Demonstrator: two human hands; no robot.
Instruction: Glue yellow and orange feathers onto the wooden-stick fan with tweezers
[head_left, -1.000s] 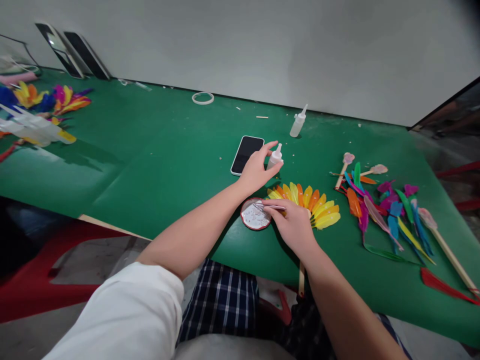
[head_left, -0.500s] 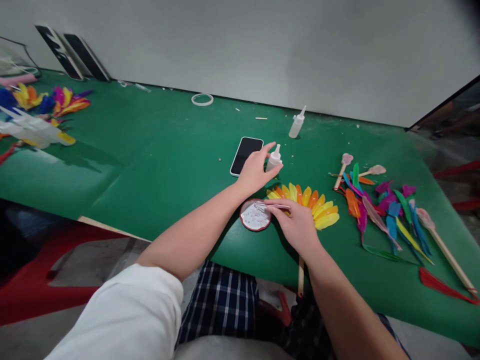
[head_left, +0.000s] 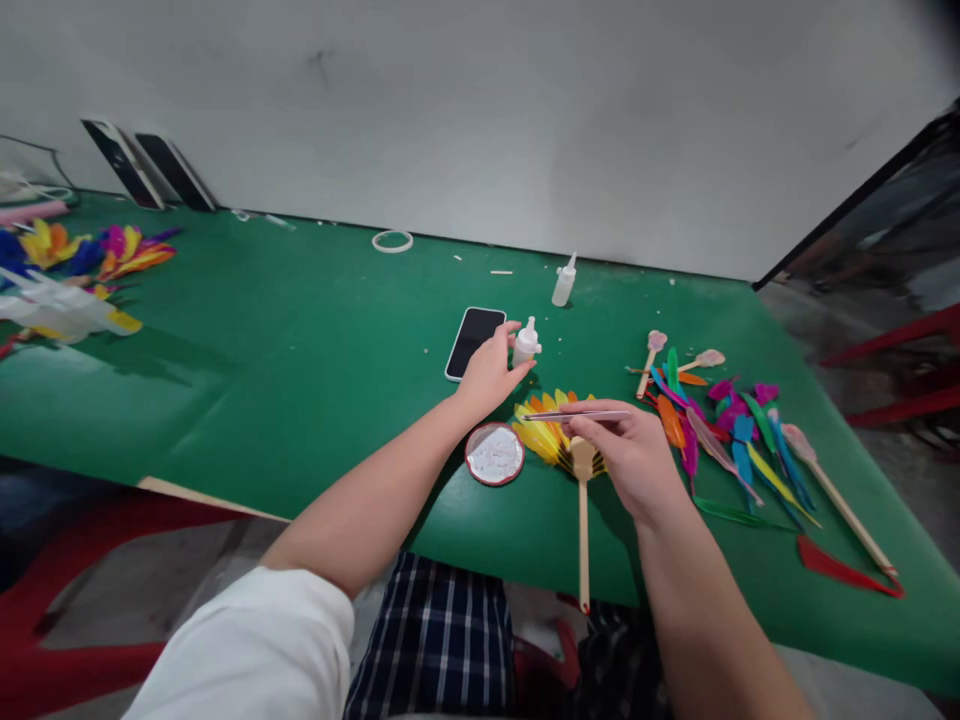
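My left hand (head_left: 487,375) has its fingers and thumb around a small white squeeze bottle (head_left: 526,346) with a pointed nozzle, which stands upright beside a phone (head_left: 474,340). In my right hand (head_left: 634,455) is a pair of tweezers (head_left: 592,415), pinched between thumb and fingers, its tips pointing left. Whether the tips hold anything is too small to tell. Beneath them lies a fan of yellow and orange feathers (head_left: 544,437) with a wooden handle (head_left: 583,540), partly hidden by the right hand. Left of it sits a round red-rimmed dish (head_left: 495,455) of small pale bits.
Loose coloured feathers (head_left: 739,430) and wooden sticks with pinkish heads (head_left: 832,485) lie at the right on the green table (head_left: 300,340). A second bottle (head_left: 564,285) and a white ring (head_left: 392,241) are farther back. More feathers (head_left: 127,255) lie far left.
My right hand has lifted the tweezers from the dish and moved right, over the feather fan, whose handle shows more. My left fingers have closed in around the bottle. The camera view has shifted.
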